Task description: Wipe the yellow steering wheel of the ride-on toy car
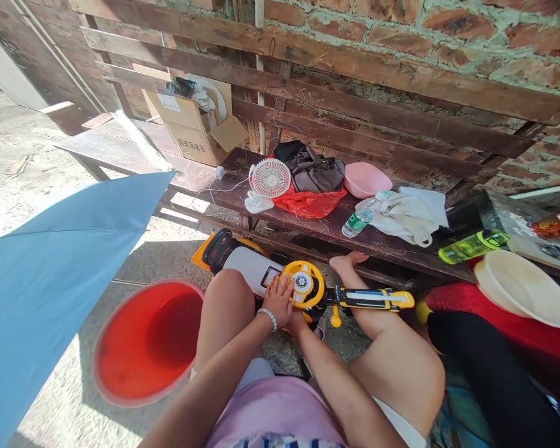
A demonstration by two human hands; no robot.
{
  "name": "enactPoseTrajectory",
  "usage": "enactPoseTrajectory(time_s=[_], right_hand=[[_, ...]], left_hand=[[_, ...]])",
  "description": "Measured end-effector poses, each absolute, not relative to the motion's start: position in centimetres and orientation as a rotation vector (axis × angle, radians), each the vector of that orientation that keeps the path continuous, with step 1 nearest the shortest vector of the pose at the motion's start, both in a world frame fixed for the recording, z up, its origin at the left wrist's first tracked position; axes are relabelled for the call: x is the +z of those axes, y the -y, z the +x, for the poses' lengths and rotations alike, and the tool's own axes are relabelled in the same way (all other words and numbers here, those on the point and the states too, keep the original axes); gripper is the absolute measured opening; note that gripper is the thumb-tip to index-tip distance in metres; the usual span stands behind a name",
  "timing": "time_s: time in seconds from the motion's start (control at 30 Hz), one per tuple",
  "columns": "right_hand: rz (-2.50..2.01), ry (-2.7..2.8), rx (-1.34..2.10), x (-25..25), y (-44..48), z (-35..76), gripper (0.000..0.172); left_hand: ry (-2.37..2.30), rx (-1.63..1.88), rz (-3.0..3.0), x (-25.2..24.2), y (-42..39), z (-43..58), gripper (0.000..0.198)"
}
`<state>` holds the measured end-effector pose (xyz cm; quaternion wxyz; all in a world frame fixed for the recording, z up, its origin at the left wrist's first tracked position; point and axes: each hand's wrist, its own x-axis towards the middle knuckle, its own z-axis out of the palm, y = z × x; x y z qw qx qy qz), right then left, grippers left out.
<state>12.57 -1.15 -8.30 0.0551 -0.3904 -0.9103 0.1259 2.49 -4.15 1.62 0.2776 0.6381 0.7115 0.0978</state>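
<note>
Plainly, one toy vehicle (245,269), one steering wheel (302,282) — left hand (279,300) spread against it, right hand (297,320) — grip hidden.

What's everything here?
Toy vehicle: one, yellow-white, centre
Umbrella: one, blue, left
Tub: one, red, ground
Box: one, brown, bench
Fan: one, white, bench
Bag: one, red, bench
Fabric: one pile, dark, bench
Basin: one, pink, bench
Water bottle: one, clear, bench
Cloth: one, white, bench
Flask: one, green, right
Bowl: one, cream, right
Bench: one, brown, centre
Wall: one, reddish, behind
Clothed limb: one, black, right
Left hand: one, bare, on toy vehicle
Right hand: one, bare, beside left
Legs: two, bare, foreground
</note>
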Motion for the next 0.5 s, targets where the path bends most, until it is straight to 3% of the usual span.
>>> enactPoseTrajectory(time_s=[0.27, 0.5], right_hand=[[-1.346, 2.747, 0.361, -8.1, 4.0, 23.2, 0.052], [-1.954, 1.750, 0.717, -10.3, 3.5, 25.5, 0.028]], left_hand=[[-1.883, 0.273, 1.678, 1.7, 4.0, 2.5, 0.081], [-1.875, 0.295, 1.679, 1.8, 4.0, 2.1, 0.078]])
